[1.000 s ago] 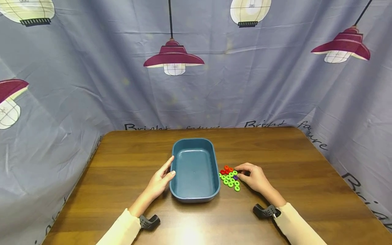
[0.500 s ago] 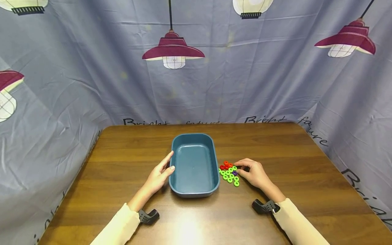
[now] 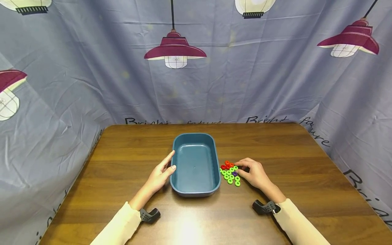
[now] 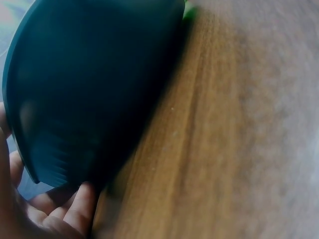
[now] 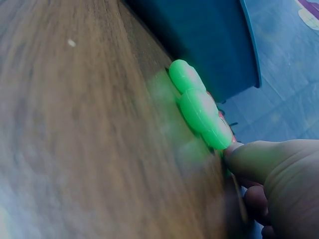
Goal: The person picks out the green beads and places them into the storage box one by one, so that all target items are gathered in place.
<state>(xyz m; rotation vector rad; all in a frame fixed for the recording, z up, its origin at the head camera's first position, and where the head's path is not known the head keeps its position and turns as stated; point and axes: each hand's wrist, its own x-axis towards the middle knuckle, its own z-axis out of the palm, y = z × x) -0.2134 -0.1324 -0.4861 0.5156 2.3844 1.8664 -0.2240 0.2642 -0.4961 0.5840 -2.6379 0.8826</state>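
In the head view a deep blue-green rectangular container stands on the table. My left hand holds its left side, thumb and index finger at the rim. The left wrist view shows bent fingers against the outer wall. Right of the container lies a cluster of small rings: bright green rings, red rings and a purple ring. My right hand reaches in from the right, thumb and index tips apart at the cluster's edge. In the right wrist view the thumb tip is right at a green ring.
The brown wooden table has its far edge just behind the container. Beyond it hangs a grey-blue curtain printed with lamps. Both wrists wear dark straps below cream sleeves.
The head view has tilted slightly, so everything sits a little higher. The purple ring has shifted very slightly beside my right thumb. The left hand keeps its place on the container.
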